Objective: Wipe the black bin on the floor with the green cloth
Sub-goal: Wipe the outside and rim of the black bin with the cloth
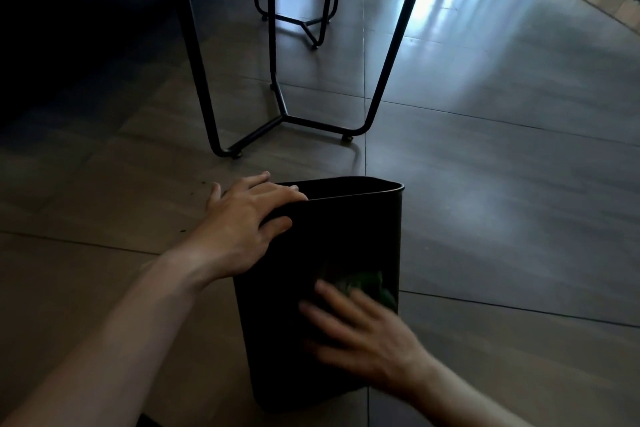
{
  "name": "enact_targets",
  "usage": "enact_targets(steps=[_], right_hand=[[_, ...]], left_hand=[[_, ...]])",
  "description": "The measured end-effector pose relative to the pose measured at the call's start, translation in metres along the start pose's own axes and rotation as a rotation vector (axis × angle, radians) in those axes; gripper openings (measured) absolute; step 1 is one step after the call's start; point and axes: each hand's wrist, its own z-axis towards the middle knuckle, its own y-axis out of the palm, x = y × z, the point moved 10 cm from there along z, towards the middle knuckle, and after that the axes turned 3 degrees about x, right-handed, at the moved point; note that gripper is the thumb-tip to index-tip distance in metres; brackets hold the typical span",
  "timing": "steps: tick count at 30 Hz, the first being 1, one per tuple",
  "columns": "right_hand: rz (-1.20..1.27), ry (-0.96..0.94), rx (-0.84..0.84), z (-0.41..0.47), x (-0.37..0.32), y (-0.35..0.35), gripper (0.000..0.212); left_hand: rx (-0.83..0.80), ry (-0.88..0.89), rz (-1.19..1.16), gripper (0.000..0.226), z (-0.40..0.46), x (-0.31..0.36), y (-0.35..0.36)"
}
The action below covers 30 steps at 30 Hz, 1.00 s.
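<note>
The black bin stands upright on the tiled floor, just in front of the person, its long axis running up from the floor to an open rim at the far end; its near broad wall faces the camera. The green cloth lies flat against that wall, toward the lower right, partly hidden and blurred; it sits directly under and beyond the fingers of the right hand, which is the nearer hand to it. Those fingers are spread and nearly straight, pressing the cloth to the wall rather than clenching it; the blur suggests a stroke in progress, though its direction cannot be told. The left hand rests on the bin's upper left corner, fingers draped over the rim and thumb on the near wall, gripping it, likely to steady it. Much of the wall above and left of the cloth probably remains to be wiped. Beyond the bin stand black metal legs.
</note>
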Motion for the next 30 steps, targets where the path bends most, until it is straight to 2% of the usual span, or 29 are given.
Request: enact_targets(steps=[4, 6, 9, 13, 15, 18, 22, 24, 26, 30], right_hand=[[0.05, 0.478, 0.27, 0.047, 0.105, -0.043, 0.04], [0.039, 0.585, 0.312, 0.058, 0.116, -0.046, 0.042], [0.011, 0.364, 0.243, 0.042, 0.047, -0.024, 0.041], [-0.062, -0.075, -0.104, -0.023, -0.057, 0.024, 0.037], [-0.071, -0.155, -0.179, -0.033, -0.063, 0.026, 0.033], [0.029, -0.052, 0.011, 0.0, -0.02, -0.006, 0.027], [0.04, 0.375, 0.326, 0.053, 0.08, -0.053, 0.043], [0.028, 0.547, 0.399, 0.058, 0.1, -0.06, 0.047], [0.019, 0.527, 0.358, 0.052, 0.076, -0.044, 0.043], [0.043, 0.191, 0.12, 0.005, -0.023, 0.004, 0.027]], left_hand=[[-0.009, 0.016, 0.011, 0.041, 0.001, -0.001, 0.0], [-0.016, 0.017, 0.015, 0.044, 0.002, -0.003, -0.001], [-0.032, 0.043, 0.004, 0.041, 0.002, 0.0, 0.001], [-0.033, 0.037, 0.017, 0.04, 0.004, 0.003, 0.004], [-0.035, 0.038, 0.009, 0.04, 0.003, 0.002, 0.004], [-0.041, 0.04, 0.011, 0.04, 0.003, 0.001, 0.004], [-0.072, 0.069, 0.009, 0.043, 0.0, 0.005, 0.006], [-0.076, 0.084, 0.012, 0.046, -0.001, 0.007, 0.007], [-0.062, 0.079, 0.012, 0.043, 0.0, 0.007, 0.006], [-0.049, 0.066, 0.009, 0.04, 0.002, 0.005, 0.005]])
